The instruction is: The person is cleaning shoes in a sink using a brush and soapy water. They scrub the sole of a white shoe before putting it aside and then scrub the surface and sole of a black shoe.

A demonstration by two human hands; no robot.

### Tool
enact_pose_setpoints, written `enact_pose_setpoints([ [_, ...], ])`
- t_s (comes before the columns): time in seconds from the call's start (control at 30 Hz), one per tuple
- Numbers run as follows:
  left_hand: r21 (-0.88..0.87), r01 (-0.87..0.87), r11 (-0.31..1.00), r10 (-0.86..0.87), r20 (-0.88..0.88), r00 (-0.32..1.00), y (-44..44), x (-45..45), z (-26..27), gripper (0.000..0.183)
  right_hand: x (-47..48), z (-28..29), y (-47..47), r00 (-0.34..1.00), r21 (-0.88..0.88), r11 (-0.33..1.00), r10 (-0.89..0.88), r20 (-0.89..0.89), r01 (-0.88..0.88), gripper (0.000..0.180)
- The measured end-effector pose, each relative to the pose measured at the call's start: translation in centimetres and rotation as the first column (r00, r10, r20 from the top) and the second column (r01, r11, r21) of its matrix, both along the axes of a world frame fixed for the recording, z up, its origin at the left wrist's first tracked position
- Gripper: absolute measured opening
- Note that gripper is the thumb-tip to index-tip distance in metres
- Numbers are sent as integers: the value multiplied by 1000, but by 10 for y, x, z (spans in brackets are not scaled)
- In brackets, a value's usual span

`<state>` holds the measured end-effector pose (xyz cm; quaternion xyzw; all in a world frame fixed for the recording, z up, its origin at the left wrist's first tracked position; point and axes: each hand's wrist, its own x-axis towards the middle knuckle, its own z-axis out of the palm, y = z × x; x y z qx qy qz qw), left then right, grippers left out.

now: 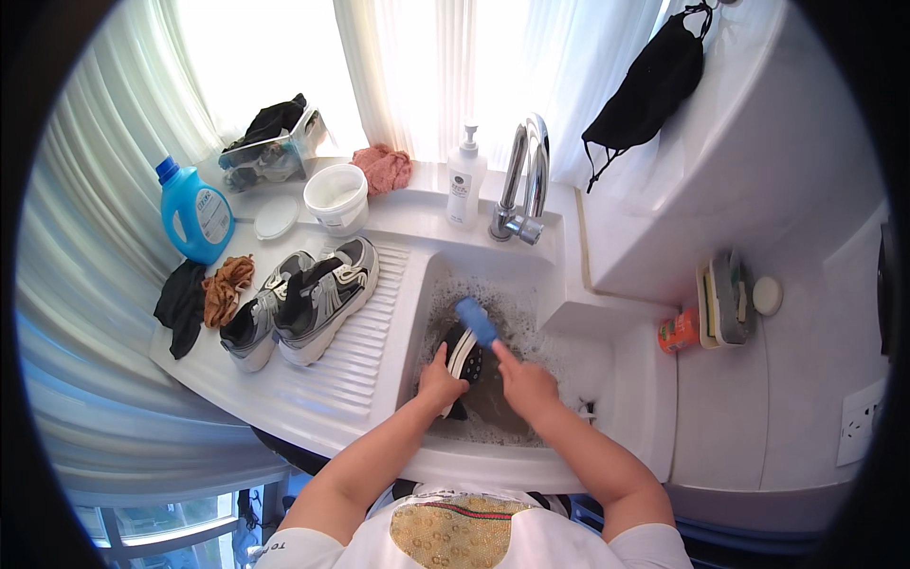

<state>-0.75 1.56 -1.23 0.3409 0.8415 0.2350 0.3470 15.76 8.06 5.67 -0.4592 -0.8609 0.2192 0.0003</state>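
Observation:
My left hand (442,384) grips a black shoe with a white sole edge (462,355) inside the white laundry sink (409,306). The shoe is tilted on its side, its dark dotted underside facing right. In my right hand (527,387) is a blue scrubbing brush (476,321), its head against or just over the sole edge near the far end of the shoe. Murky, sudsy water (501,405) lies beneath both hands and hides the lower part of the shoe.
On the ribbed washboard (377,341) at left stands a pair of grey sneakers (320,306). Behind are a blue detergent bottle (195,213), a white tub (338,199) and a pump bottle (463,181). A chrome faucet (522,178) rises behind the basin; an orange can (679,331) sits at right.

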Motion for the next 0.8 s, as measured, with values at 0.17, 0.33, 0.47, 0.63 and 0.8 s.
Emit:
enact_pose_setpoints([
  [0.17,-52,36,998,-40,-85,996,1,1,12,98,11,8,-12,993,109,990,78,85,-87,42],
  [0.33,-80,72,994,-86,-195,977,1,5,14,101,9,9,-21,995,36,995,90,52,-92,42],
  [0.47,-40,156,987,-159,-380,911,-1,8,18,103,11,11,6,994,2,1000,-3,107,3,40],
  [0.63,-217,253,943,-329,-492,806,0,12,13,101,11,1,-5,994,-118,993,20,107,-7,38],
  [0.8,-223,251,942,-327,-436,839,0,13,12,95,20,-26,15,986,-161,976,-133,105,148,39],
])
